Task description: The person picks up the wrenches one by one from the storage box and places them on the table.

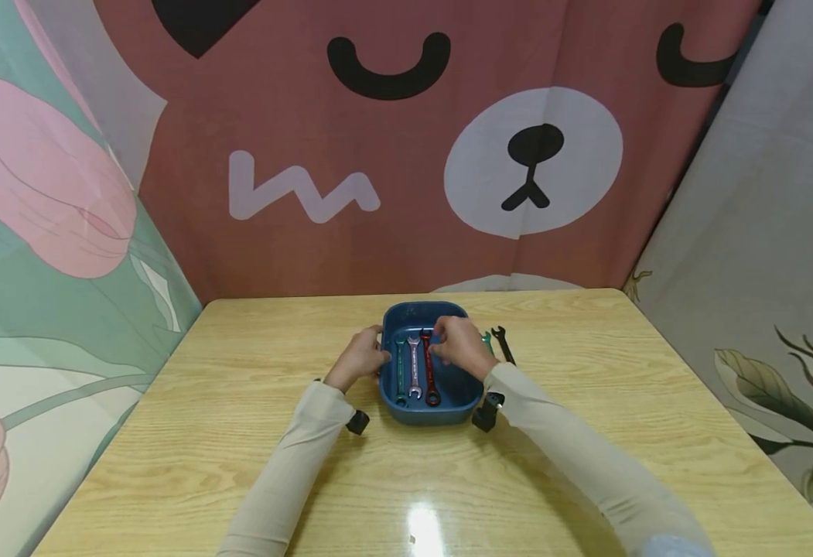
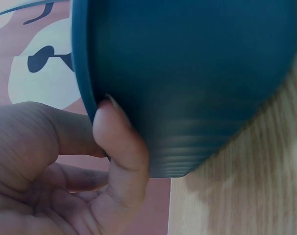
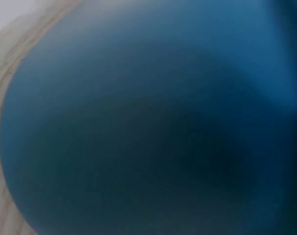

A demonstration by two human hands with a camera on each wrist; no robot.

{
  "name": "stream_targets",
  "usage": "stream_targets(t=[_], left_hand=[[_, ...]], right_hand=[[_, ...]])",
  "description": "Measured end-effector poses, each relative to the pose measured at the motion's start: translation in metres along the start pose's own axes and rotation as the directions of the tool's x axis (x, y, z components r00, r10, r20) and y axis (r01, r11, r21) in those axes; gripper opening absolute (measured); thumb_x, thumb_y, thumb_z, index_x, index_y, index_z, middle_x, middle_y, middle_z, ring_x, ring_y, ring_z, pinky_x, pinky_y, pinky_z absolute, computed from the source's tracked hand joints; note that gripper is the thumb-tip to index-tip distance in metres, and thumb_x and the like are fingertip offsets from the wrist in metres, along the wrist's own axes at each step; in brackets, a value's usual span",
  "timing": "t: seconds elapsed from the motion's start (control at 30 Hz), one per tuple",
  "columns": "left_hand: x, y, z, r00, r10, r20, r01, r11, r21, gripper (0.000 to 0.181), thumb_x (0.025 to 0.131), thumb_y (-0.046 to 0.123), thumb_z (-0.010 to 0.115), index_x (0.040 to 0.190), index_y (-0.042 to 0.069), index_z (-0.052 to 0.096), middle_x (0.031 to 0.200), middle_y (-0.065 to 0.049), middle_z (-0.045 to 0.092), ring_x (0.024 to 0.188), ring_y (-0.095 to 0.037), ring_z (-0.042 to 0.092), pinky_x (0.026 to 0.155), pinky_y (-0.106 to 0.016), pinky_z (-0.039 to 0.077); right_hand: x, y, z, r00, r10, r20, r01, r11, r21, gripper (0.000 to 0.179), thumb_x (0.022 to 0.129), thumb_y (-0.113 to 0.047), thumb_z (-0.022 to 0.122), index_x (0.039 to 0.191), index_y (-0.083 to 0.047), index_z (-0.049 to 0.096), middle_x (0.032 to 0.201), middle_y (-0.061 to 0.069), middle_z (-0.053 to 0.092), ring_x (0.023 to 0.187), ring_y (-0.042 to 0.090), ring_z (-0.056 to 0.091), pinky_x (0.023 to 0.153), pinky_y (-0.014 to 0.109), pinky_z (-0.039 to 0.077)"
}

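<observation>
My left hand (image 1: 360, 357) grips the left wall of a blue plastic basin (image 1: 434, 418), thumb on the near side. In the left wrist view, the thumb (image 2: 121, 152) presses the basin's outer wall just under the rim. Inside the basin lie a green wrench (image 1: 401, 371), a silvery-pink wrench (image 1: 415, 367) and a red wrench (image 1: 429, 371), side by side. Over the basin's right part is my right hand (image 1: 463, 346), fingers bent and slightly apart, fingertips beside the red wrench's far end. Only blurred blue basin wall (image 3: 138, 58) fills the right wrist view.
Right of the basin, a black wrench (image 1: 503, 344) and a green wrench (image 1: 487, 341), partly hidden by my right hand, lie on the wooden table (image 1: 239, 433). A bear-patterned curtain (image 1: 295, 255) hangs behind the table's far edge.
</observation>
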State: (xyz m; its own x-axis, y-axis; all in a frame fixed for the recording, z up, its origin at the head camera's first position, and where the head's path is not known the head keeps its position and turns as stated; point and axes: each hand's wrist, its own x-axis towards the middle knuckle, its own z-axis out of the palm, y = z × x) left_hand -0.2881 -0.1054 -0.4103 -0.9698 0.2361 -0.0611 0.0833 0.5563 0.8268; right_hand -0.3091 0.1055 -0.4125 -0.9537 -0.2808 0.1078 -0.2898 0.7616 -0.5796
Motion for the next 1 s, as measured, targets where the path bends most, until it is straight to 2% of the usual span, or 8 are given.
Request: stream_targets(t=[0.3,0.57,0.73,0.87,1.0], left_hand=[[0.0,0.001,0.0,1.0,-0.015,-0.001,0.015,1.0,0.004,0.062,0.095,-0.006,0.057,0.151,-0.007,0.032,0.067,-0.011,0.057,0.042,-0.014,0.054,0.051,-0.041,0.06],[0.0,0.001,-0.001,1.0,-0.014,0.002,0.014,1.0,0.004,0.062,0.094,-0.006,0.057,0.151,-0.008,0.033,0.067,-0.01,0.056,0.043,-0.013,0.053,0.05,-0.039,0.059],[0.0,0.001,-0.001,1.0,-0.005,-0.004,0.005,1.0,0.009,0.061,0.094,-0.006,0.057,0.15,-0.008,0.033,0.065,-0.007,0.054,0.044,-0.013,0.052,0.049,-0.037,0.059],[-0.001,0.001,0.0,1.0,-0.002,-0.001,0.002,1.0,0.005,0.061,0.094,-0.007,0.057,0.15,-0.008,0.034,0.066,-0.008,0.054,0.044,-0.013,0.052,0.046,-0.033,0.057],[-0.001,0.002,0.0,1.0,0.0,0.001,0.0,1.0,-0.002,0.061,0.094,-0.007,0.057,0.15,-0.009,0.033,0.069,-0.014,0.057,0.044,-0.013,0.052,0.044,-0.031,0.056]], right_hand=[[0.002,-0.004,-0.007,0.999,-0.004,0.044,0.005,0.999,-0.035,0.027,0.086,-0.006,0.078,0.107,0.005,0.066,0.074,0.006,0.061,0.053,0.011,0.064,0.053,0.025,0.057],[0.006,-0.008,-0.01,0.998,-0.003,0.059,0.007,0.998,-0.055,0.02,0.086,-0.005,0.078,0.099,0.004,0.067,0.081,0.009,0.067,0.053,0.011,0.065,0.051,0.024,0.057],[0.01,-0.01,-0.012,0.997,0.026,0.076,-0.022,0.998,-0.06,0.019,0.086,-0.006,0.077,0.1,0.004,0.067,0.088,0.012,0.068,0.055,0.012,0.065,0.05,0.023,0.057],[0.013,-0.01,-0.014,0.995,0.054,0.083,-0.049,0.997,-0.056,0.022,0.087,-0.006,0.076,0.104,0.005,0.067,0.094,0.014,0.067,0.057,0.012,0.066,0.051,0.022,0.057],[0.015,-0.011,-0.016,0.995,0.056,0.082,-0.052,0.997,-0.049,0.025,0.087,-0.006,0.076,0.107,0.006,0.067,0.095,0.015,0.067,0.058,0.013,0.067,0.051,0.022,0.058]])
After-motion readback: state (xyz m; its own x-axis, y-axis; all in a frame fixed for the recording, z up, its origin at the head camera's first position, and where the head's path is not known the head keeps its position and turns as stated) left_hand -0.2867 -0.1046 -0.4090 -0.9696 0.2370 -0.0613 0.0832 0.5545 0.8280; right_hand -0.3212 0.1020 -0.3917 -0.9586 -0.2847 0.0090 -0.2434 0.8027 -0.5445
